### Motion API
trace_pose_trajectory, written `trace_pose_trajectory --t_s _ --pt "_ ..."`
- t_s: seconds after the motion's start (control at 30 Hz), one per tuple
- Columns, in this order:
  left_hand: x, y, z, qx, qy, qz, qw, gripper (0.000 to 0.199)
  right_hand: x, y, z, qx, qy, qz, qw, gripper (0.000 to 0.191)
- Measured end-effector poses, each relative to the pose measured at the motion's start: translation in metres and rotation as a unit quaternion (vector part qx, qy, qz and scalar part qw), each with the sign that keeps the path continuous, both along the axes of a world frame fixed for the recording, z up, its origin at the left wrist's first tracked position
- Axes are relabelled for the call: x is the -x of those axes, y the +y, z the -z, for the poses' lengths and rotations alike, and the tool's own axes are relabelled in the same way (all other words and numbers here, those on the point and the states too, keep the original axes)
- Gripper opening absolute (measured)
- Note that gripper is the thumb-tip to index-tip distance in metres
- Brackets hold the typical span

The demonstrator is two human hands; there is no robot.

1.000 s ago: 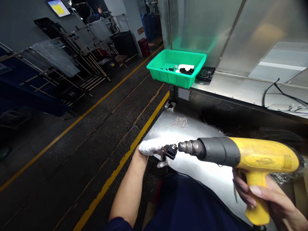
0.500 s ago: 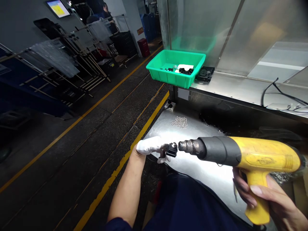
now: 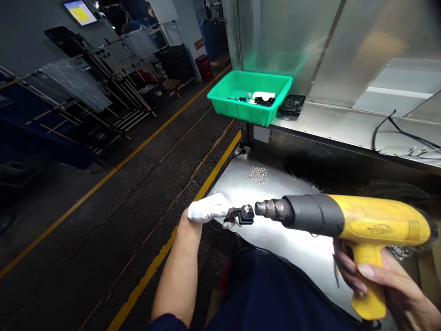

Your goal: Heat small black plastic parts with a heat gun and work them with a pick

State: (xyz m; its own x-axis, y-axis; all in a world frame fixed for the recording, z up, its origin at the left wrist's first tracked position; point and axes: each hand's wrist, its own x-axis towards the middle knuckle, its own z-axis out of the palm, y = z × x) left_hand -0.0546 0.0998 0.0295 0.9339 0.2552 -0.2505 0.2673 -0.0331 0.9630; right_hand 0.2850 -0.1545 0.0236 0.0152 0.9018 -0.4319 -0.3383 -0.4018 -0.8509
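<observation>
My left hand (image 3: pixel 210 209), in a white glove, pinches a small black part (image 3: pixel 245 215) with a shiny metal piece on its top. Bare fingers of my right hand (image 3: pixel 375 276) wrap round the handle of a yellow heat gun (image 3: pixel 382 220). The metal nozzle points left, its tip just beside the black part, with a narrow gap between them. Both are held above the metal table (image 3: pixel 275 243). Farther back on that table lies a cluster of small shiny pieces (image 3: pixel 255 174).
A green bin (image 3: pixel 237 110) with black parts stands on the raised metal shelf (image 3: pixel 330 126), beside a black part (image 3: pixel 292 105). Black cables (image 3: pixel 379 126) lie on the shelf's right. A white socket (image 3: pixel 242 151) sits at the table's far corner. A person (image 3: pixel 151 18) is far back.
My left hand has shifted slightly left and turned, so the black part now shows more of its length. The heat gun has hardly moved.
</observation>
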Motion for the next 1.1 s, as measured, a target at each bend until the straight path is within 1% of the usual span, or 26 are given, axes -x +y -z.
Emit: trace_pose_trajectory --t_s 0.4,0.5,0.6,0.7,0.83,0.97,1.1 --pt "0.002 0.003 0.007 -0.015 0.009 -0.003 1.000 0.083 0.011 -0.004 -0.017 0.041 -0.018 0.054 0.998 0.034" --pt "0.001 0.002 0.005 -0.014 0.013 -0.006 1.000 0.083 0.014 -0.003 -0.022 0.060 -0.025 0.077 0.995 0.029" --pt "0.000 -0.001 -0.001 -0.015 0.016 -0.014 1.000 0.083 0.014 -0.002 -0.024 0.059 -0.025 0.074 0.995 0.030" --pt "-0.002 -0.005 -0.008 -0.026 0.012 -0.041 0.999 0.081 0.011 -0.003 -0.022 0.049 -0.023 0.079 0.995 0.033" --pt "-0.004 -0.011 -0.013 -0.064 0.011 -0.093 0.994 0.069 0.007 -0.003 -0.022 0.038 -0.023 0.089 0.995 0.032" --pt "-0.005 -0.015 -0.016 -0.129 0.036 -0.132 0.982 0.059 0.001 -0.005 -0.027 0.018 -0.070 0.077 0.994 0.029" --pt "-0.005 -0.018 -0.017 -0.177 0.028 -0.168 0.969 0.048 -0.008 -0.010 -0.033 0.011 -0.108 0.054 0.993 0.029"
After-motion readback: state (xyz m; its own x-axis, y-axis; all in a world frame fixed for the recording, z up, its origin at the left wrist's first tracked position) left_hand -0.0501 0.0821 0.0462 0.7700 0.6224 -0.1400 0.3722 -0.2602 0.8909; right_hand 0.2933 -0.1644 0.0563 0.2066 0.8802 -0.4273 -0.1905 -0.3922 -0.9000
